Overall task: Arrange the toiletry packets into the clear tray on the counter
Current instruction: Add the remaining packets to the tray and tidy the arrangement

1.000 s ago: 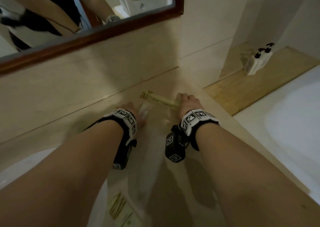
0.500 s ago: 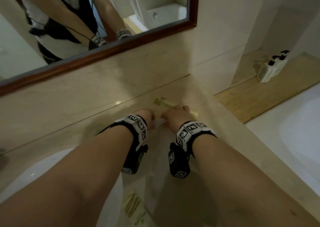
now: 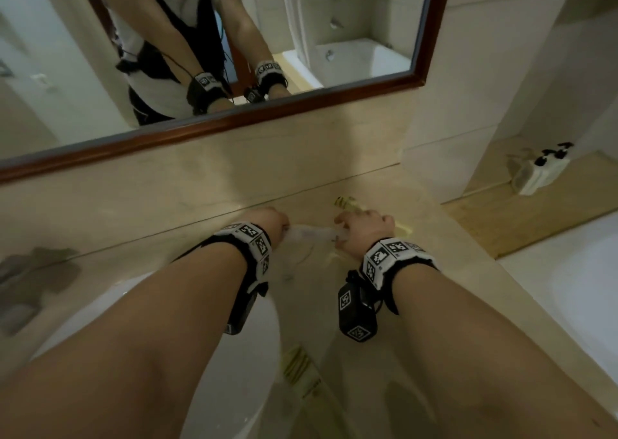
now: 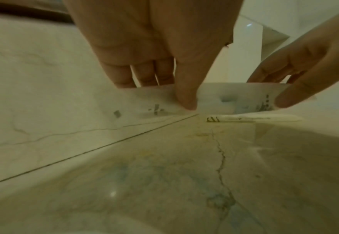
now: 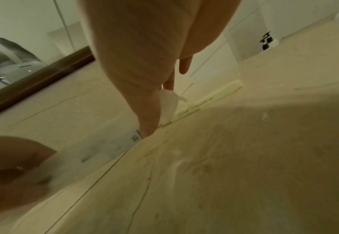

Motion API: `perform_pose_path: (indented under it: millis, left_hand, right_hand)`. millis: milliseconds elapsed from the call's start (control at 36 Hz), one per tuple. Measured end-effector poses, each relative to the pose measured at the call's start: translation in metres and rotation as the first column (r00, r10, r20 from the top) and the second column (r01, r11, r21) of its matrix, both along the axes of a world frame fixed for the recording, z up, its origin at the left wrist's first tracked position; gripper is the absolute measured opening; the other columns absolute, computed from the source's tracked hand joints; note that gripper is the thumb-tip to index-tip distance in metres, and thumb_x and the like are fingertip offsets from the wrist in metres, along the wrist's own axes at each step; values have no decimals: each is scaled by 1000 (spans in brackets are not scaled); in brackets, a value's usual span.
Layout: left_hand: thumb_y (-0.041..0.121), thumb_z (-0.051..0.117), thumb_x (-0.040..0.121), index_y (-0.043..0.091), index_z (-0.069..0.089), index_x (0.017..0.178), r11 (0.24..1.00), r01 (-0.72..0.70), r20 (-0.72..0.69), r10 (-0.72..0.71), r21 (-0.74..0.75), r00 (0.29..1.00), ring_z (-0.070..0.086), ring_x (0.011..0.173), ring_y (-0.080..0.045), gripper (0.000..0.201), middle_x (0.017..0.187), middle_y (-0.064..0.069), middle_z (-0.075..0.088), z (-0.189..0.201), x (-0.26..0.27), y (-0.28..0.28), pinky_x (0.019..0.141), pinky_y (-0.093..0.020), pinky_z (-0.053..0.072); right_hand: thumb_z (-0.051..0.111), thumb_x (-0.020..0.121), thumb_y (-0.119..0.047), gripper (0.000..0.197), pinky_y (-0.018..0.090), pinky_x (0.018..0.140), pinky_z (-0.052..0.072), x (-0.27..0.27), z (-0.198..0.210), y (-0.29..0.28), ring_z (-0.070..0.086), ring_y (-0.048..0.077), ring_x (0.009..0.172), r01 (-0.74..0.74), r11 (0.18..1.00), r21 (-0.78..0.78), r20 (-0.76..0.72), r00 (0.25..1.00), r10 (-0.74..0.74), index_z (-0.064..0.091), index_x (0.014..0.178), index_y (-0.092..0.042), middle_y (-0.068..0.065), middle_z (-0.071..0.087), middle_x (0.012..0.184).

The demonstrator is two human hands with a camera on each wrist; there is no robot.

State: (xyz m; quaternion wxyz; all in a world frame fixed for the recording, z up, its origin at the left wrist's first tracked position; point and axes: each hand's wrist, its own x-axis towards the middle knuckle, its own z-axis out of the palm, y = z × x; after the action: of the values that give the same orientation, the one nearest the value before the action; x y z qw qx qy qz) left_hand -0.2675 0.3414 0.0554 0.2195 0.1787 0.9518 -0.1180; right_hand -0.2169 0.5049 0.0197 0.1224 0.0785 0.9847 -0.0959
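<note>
A translucent white packet with dark print is stretched between my two hands at the back of the beige counter. My left hand pinches its left end between thumb and fingers. My right hand pinches the right end. Just behind it, a pale yellow packet lies flat along the wall joint, also visible in the left wrist view. A second yellow packet lies near the counter's front, between my forearms. I cannot make out the clear tray with certainty.
A white sink basin lies under my left forearm, with a blurred grey tap at far left. A wood-framed mirror hangs above the backsplash. White pump bottles stand on a wooden ledge by the bathtub at right.
My right hand has let go of the yellow packet, which now lies by the wall. It has taken the other end of the white packet in my left hand. The camera tilted up.
</note>
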Motion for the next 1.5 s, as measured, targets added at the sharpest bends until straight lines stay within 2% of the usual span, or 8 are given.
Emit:
perform_pose_path:
  millis: [306, 444, 611, 833, 944, 1056, 1222, 1500]
  left_hand:
    - [22, 54, 93, 14, 49, 132, 969, -118, -8, 123, 217, 992, 58, 105, -26, 40, 125, -8, 59, 44, 46, -113, 87, -32, 46]
    - [20, 62, 89, 6, 55, 126, 988, -97, 26, 95, 121, 995, 59, 102, -26, 40, 122, -11, 62, 61, 70, -180, 86, -34, 47]
    - [23, 52, 96, 3, 58, 122, 991, -99, -43, 104, 92, 994, 47, 87, -20, 33, 98, -11, 54, 80, 104, -281, 73, -24, 33]
    - [17, 53, 94, 16, 65, 102, 974, -222, -65, 224, 34, 972, 54, 119, -22, 14, 132, -6, 57, 82, 162, -414, 100, -29, 41]
    - [21, 54, 93, 4, 62, 115, 948, -315, -31, 317, 43, 948, 53, 91, -23, 29, 110, -18, 62, 69, 184, -484, 83, -32, 43]
    - [28, 53, 94, 14, 61, 92, 919, -392, -52, 394, 46, 918, 41, 80, -18, 16, 88, -11, 50, 62, 211, -545, 71, -26, 33]
    - [24, 59, 90, 13, 61, 121, 861, -504, -33, 507, 68, 862, 55, 108, -21, 32, 125, -6, 61, 47, 247, -631, 89, -27, 41]
    - [19, 58, 90, 14, 56, 126, 787, -609, 17, 610, 100, 792, 55, 119, -22, 37, 128, -5, 60, 24, 279, -703, 98, -27, 43]
  right_hand:
    - [50, 94, -42, 24, 43, 107, 25, 35, 56, -101, 55, 21, 111, -103, 993, 60, -29, 994, 105, 65, 108, -30, -1, 64, 110]
    - [48, 93, -47, 27, 40, 101, 27, 49, 73, -152, 54, 23, 113, -125, 990, 67, -18, 992, 126, 64, 108, -32, 1, 62, 99]
    - [41, 95, -49, 39, 39, 106, 23, 66, 80, -245, 51, 22, 123, -210, 978, 6, 35, 977, 210, 53, 128, -31, 1, 62, 127]
    - [52, 90, -49, 39, 35, 95, 43, 94, 75, -373, 56, 26, 110, -400, 912, -95, 46, 913, 405, 62, 114, -20, 2, 54, 97]
    - [53, 91, -44, 39, 32, 94, 45, 107, 75, -436, 55, 28, 113, -521, 852, -45, 26, 852, 522, 65, 116, -16, 7, 50, 98]
    - [52, 92, -43, 37, 30, 92, 45, 122, 72, -494, 56, 25, 114, -605, 796, 2, 3, 796, 605, 64, 116, -18, 5, 60, 120]
    - [55, 91, -34, 33, 34, 88, 49, 147, 57, -574, 57, 24, 110, -667, 742, -71, -48, 745, 665, 61, 119, -18, 6, 59, 119]
    - [47, 96, -33, 35, 34, 91, 47, 165, 28, -650, 55, 27, 113, -722, 683, -112, 66, 680, 730, 56, 126, -18, 6, 56, 127]
